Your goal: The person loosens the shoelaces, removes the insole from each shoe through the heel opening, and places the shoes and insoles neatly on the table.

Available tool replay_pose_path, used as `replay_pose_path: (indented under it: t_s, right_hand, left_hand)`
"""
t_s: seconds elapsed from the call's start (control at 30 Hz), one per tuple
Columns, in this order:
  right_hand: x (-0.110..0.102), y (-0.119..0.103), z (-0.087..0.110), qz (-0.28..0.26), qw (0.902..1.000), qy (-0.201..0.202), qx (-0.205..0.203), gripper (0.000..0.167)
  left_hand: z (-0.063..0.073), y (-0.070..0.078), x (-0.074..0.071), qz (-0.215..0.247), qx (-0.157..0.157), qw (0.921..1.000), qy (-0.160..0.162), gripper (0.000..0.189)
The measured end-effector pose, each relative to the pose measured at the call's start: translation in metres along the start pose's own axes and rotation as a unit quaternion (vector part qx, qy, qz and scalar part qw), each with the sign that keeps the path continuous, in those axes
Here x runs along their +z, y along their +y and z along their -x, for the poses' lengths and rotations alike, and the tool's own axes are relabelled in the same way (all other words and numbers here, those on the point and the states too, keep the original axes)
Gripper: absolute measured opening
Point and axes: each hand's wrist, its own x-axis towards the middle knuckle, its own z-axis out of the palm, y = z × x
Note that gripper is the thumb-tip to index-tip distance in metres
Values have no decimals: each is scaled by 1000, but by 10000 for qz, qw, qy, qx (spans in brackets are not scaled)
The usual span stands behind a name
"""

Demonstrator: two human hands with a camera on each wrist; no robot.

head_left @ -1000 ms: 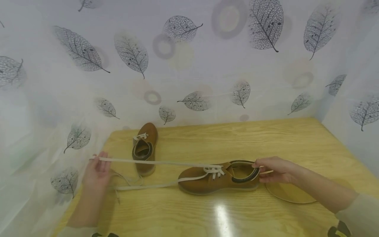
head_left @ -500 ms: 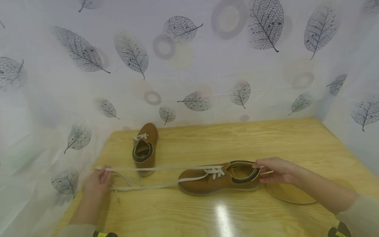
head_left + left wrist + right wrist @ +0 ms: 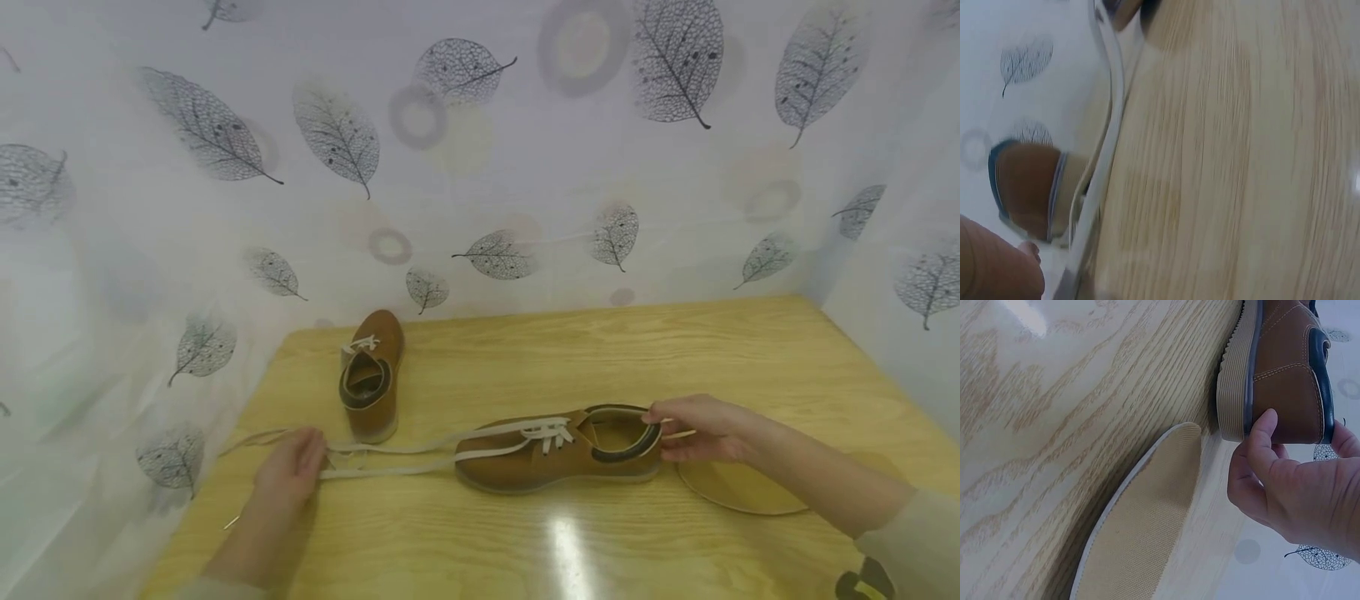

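While the right hand [image 3: 701,429] pinches the heel of the near shoe [image 3: 555,467], thumb at the dark collar and a fingertip against the outside, the left hand [image 3: 288,467] lies beyond the toe, at the laces [image 3: 1103,162]. Two pale, flat strands run loosely from the eyelets to the left fingers; whether those grip them or only touch them, I cannot tell. The near shoe stands upright near the middle of the table [image 3: 637,350], toe to the left, its upper smooth, brown and leather-like. Just past the left hand is the far shoe [image 3: 372,400], matching brown, toe pointing away from the person.

From the right wrist, details appear that the head view loses: a thick beige sole with fine ridges and a serrated edge, a dark line above it, and pale stitching across the heel. That view also shows the insole [image 3: 1141,519] as a tapering piece of woven, mesh-like tan cloth with a whitish edge; from the head it is a plain tan curve, partly covered by the right forearm. The left wrist view catches a grey line between the far shoe's brown upper and beige sole. The table has streaky wood grain and a white glare; behind it hangs a pale sheet [image 3: 480,167] printed with dark skeleton leaves and soft rings.
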Motion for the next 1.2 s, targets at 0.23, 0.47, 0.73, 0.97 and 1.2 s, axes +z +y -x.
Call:
replay_pose_path:
  t_s: [0.23,0.47,0.73,0.97,1.2]
  right_hand:
    - [-2,2,0,65,10000,-37,-60,20]
    - [-1,0,0,48,10000,-15,17,28]
    - [-1,-1,0,84,9999,-98,-28,20]
    - [-1,1,-2,54,10000,-55,-23,14]
    - [-2,2,-1,77,9999,-62,-36,16]
  left_hand:
    - [5,-6,32,1671,-442,9849,-131,25]
    - [15,-11,50,1536,-208,9878,-139,26]
    - [25,-19,73,1225,-421,9906,-438,17]
    - [28,-30,100,1079,-821,9856,-1015,14]
    - [23,-49,133,711,-1285,9729,-1785,16]
